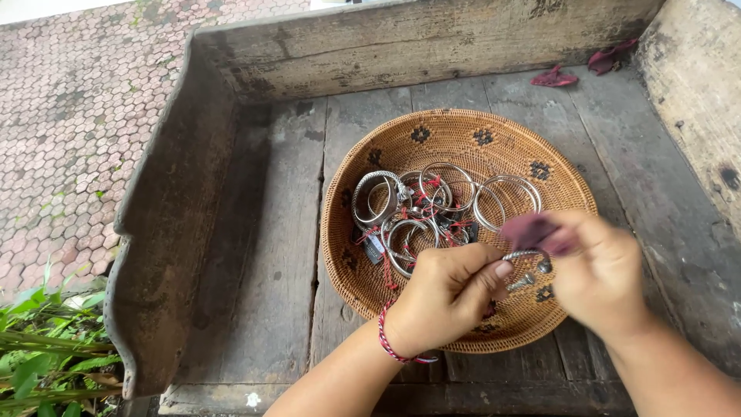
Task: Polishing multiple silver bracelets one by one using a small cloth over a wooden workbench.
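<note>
Left hand (448, 289) pinches a silver bangle (529, 255); right hand (598, 270) is closed on a purple cloth (532, 230), blurred. Above the basket (556, 174), grip firmly and turn the bangle while rubbing.

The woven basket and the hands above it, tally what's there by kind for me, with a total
Woven basket: 1
Heap of silver bangles lying in the basket, tangled, not separately countable: 1
Silver bangle held between both hands: 1
Dark red cloth in the grip of the right hand: 1
Red cord bracelet on the wrist of the left hand: 1
Total: 5
</note>
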